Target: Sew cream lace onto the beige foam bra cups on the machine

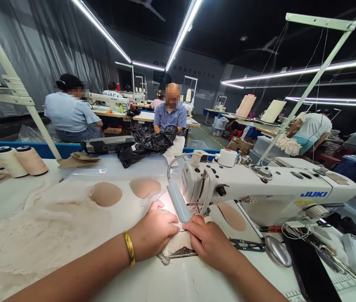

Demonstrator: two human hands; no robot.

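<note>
A white sewing machine [247, 184] stands right of centre, its needle area partly hidden by a grey lamp [178, 202] on a bent metal neck. Under the lamp lies pale fabric [167, 203], brightly lit. My left hand [155, 228], below a gold bracelet [128, 248], presses on this fabric with its fingers closed at the edge. Close beside it, my right hand [207, 241] has its fingers pinched on the fabric's near edge, just under the lamp's tip. Beige oval pads [107, 193] lie on the table to the left and behind, and another [232, 217] beneath the machine arm.
Sheer cream fabric [48, 226] is heaped at left, near thread cones [31, 160]. A black plastic bag [146, 144] lies behind. At right are a phone [311, 268], a silver mouse-shaped object [277, 251] and tools. A person [170, 113] sits opposite; others work farther off.
</note>
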